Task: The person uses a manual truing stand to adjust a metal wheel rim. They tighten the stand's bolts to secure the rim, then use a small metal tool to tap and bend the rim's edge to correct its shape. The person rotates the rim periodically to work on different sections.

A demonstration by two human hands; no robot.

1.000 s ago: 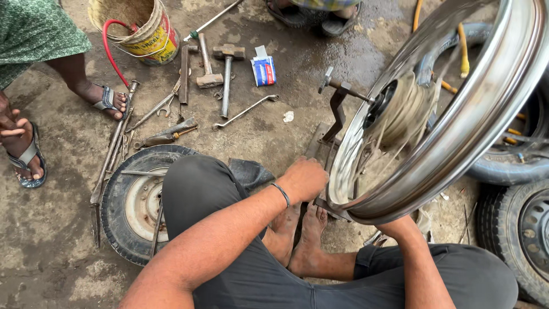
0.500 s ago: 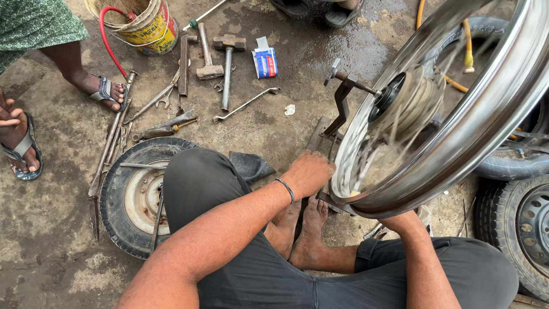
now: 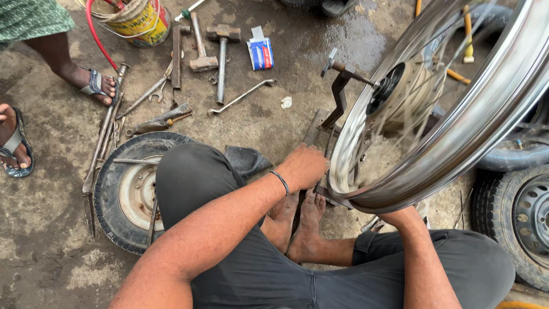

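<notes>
A large chrome spoked wheel [image 3: 457,143] stands upright on a dark metal stand [image 3: 338,94], its hub [image 3: 384,88] on the axle. The spokes are blurred. My left hand [image 3: 306,166] is at the lower left edge of the rim, beside the stand's base, fingers curled under; what they hold is hidden. My right forearm [image 3: 409,229] reaches up under the rim and that hand is hidden behind it. My bare feet [image 3: 303,223] rest soles together below the wheel.
A small tyre on its wheel [image 3: 114,194] lies by my left knee. Hammers [image 3: 220,57], a wrench [image 3: 240,97], rods, a small blue and white box [image 3: 260,54] and a yellow bucket [image 3: 140,20] lie ahead. Another person's sandalled feet [image 3: 91,83] stand at the left. More tyres [image 3: 514,223] are at the right.
Both hands keep their places at the rim, whose spokes stay blurred. The view has shifted slightly, and the sandalled feet at the left sit a little differently.
</notes>
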